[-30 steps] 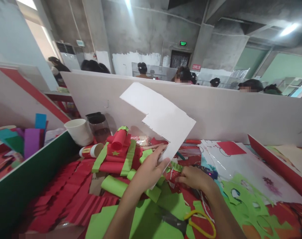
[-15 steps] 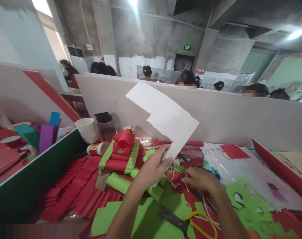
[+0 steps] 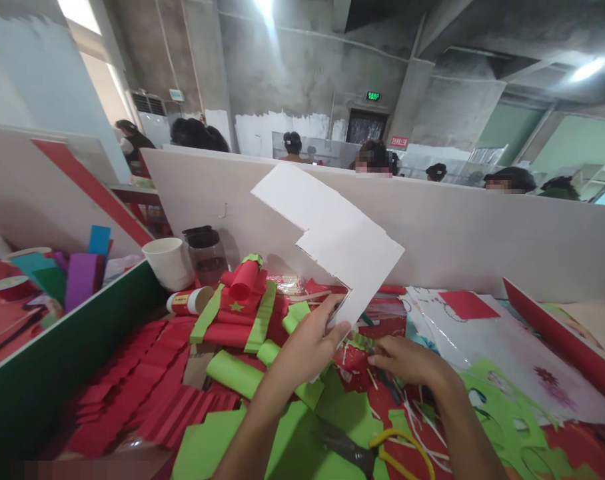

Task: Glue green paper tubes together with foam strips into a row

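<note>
A large white cardboard piece (image 3: pixel 337 230) with jagged, stepped cut edges stands up in front of me. My left hand (image 3: pixel 312 343) is closed on its narrow lower end, thumb on one side and fingers on the other. To the right, my right hand (image 3: pixel 407 360) hangs low over paper scraps with its fingers curled. What it holds, if anything, I cannot make out; a dark tool (image 3: pixel 393 390) lies just below its fingers. Scissors with yellow handles (image 3: pixel 400 453) rest on light green paper sheets (image 3: pixel 292 440) between my forearms.
A red and green paper model (image 3: pixel 237 307) sits left of centre, by folded red paper strips (image 3: pixel 127 373). Behind are a white cup (image 3: pixel 167 263), a dark-lidded jar (image 3: pixel 206 257) and a white partition (image 3: pixel 457 233). Cut green sheets (image 3: pixel 512 407) lie right. People sit beyond the partition.
The view has shifted slightly. My left hand and the white cardboard piece have moved slightly right. My right hand has also moved a little right, fingers still curled.
</note>
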{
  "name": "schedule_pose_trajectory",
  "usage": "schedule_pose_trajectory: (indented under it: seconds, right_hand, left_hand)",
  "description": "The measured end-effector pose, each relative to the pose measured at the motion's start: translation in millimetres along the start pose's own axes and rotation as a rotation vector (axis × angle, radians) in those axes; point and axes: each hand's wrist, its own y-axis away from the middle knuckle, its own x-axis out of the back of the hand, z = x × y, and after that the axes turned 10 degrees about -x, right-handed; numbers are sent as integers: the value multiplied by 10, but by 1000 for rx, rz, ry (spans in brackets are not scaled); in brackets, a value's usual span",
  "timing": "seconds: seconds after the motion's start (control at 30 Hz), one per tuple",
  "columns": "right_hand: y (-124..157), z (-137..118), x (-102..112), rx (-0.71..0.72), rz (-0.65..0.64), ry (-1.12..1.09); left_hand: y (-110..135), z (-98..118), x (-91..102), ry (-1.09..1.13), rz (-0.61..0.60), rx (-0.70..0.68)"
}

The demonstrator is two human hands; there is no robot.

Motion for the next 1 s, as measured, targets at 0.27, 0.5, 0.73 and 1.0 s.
schedule_pose_trajectory:
  seconds: [0.27, 0.5, 0.73, 1.0]
  right_hand:
    - [38, -22, 24, 6, -22, -2]
    - [81, -169, 25, 49, -66, 25]
    - [73, -230, 33, 32, -119, 13]
    - [60, -230, 26, 31, -116, 6]
  left_hand:
    - [24, 51, -49, -35, -35, 62]
    - [22, 39, -7, -108, -97, 63]
    - [13, -25, 6, -105, 3, 11]
    - [4, -62, 0, -65, 11, 11]
